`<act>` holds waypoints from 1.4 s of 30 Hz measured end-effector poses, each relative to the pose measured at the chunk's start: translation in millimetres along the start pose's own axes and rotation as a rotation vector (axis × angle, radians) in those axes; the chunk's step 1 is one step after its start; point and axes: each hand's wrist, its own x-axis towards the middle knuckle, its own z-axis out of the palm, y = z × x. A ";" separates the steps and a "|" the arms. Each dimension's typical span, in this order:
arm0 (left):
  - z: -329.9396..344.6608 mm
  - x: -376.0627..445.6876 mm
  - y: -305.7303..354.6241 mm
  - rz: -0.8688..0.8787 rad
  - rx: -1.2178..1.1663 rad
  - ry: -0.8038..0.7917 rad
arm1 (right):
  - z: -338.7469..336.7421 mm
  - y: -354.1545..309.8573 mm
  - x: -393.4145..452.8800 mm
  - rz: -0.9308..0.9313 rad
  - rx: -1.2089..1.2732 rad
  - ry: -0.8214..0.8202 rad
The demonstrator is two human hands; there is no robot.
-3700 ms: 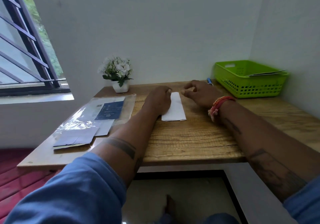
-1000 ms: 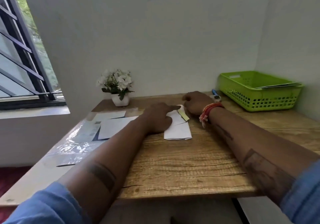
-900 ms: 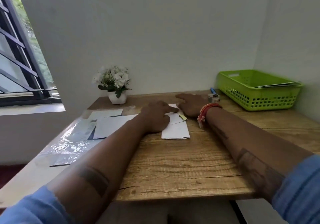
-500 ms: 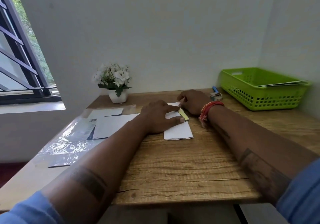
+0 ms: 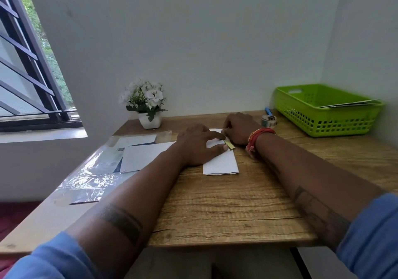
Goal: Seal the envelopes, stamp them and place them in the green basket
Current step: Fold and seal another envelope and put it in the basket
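Hands stayed on the white envelope [image 5: 221, 162] at mid-worktop [image 5: 226, 209]: left hand [image 5: 199, 144] pressing flat, right hand [image 5: 238, 127] pinching its yellow strip [image 5: 229, 145]. Flap stood open. Green basket [image 5: 325, 109] sat far right.

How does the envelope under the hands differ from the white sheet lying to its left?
The envelope is narrow and lies lengthwise away from the person; the white sheet is wider. The left hand presses the envelope flat while the right hand pinches a yellow strip at its far end; the sheet lies untouched, partly on clear plastic wrap. Both are white and flat on the table.
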 end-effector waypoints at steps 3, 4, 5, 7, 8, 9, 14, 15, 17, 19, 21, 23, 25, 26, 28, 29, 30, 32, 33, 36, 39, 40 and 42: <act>4.1 3.5 -4.4 -0.002 -0.046 0.020 | -3.3 7.2 0.3 0.037 0.168 0.024; 4.5 4.6 -4.7 -0.002 -0.043 0.015 | -4.1 8.7 -0.3 0.032 0.175 0.022; 4.3 5.1 -4.3 -0.004 -0.035 0.003 | -4.7 9.4 -0.5 0.026 0.153 0.013; 3.3 5.1 -3.0 -0.006 -0.006 -0.032 | -4.2 7.8 -0.3 0.004 0.028 -0.022; 2.8 5.0 -2.5 -0.005 0.008 -0.042 | -3.7 5.6 -0.8 -0.015 -0.037 -0.030; 2.4 5.0 -1.9 -0.002 0.016 -0.046 | -3.4 3.3 -1.3 -0.024 -0.076 -0.028; 3.1 3.8 -2.2 -0.007 -0.010 -0.026 | -3.8 5.7 2.1 0.078 0.034 -0.002; 3.5 3.3 -2.6 -0.003 -0.007 -0.024 | -4.1 7.7 1.8 0.090 0.060 0.009; 2.7 3.2 -2.3 0.006 0.005 -0.031 | -4.4 8.4 0.0 0.091 0.090 0.026; 1.3 3.3 -1.6 0.014 0.020 -0.042 | -3.6 5.3 -1.2 0.053 0.035 0.015; 1.2 4.0 -1.6 0.019 0.030 -0.040 | -1.3 0.9 -0.6 0.017 -0.055 0.012; 2.3 3.9 -2.5 0.021 0.022 -0.024 | 0.6 0.2 1.2 0.030 -0.038 0.024; 3.9 3.2 -3.0 0.023 -0.006 -0.002 | 0.5 2.9 1.2 0.063 0.035 0.026; 4.8 3.3 -3.6 0.025 -0.012 0.008 | 0.1 4.3 0.8 0.084 0.096 0.034; 6.0 3.5 -5.1 0.029 -0.013 0.022 | -0.7 8.7 0.1 0.130 0.248 0.098; 6.5 3.8 -5.8 0.032 -0.014 0.027 | -1.3 12.1 0.6 0.157 0.312 0.153; 6.7 3.5 -6.4 0.033 -0.017 0.028 | -3.1 15.3 0.3 0.183 0.372 0.214; 5.0 1.7 -5.4 0.022 -0.018 -0.005 | -6.5 21.4 -1.3 0.237 0.503 0.339; 3.6 0.7 -4.0 0.009 -0.013 -0.034 | -7.2 24.1 -2.2 0.263 0.561 0.387; 1.4 -0.4 0.4 -0.019 0.001 -0.097 | -10.2 27.2 -5.7 0.311 0.675 0.344; 1.4 -0.7 0.6 -0.014 -0.004 -0.095 | -11.0 26.8 -2.5 0.301 0.675 0.155; 1.7 -1.3 0.0 -0.016 -0.012 -0.087 | -13.0 25.6 -1.9 0.291 0.652 0.120; 1.9 -2.3 -0.1 -0.019 -0.022 -0.070 | -16.8 23.8 -2.6 0.298 0.641 0.148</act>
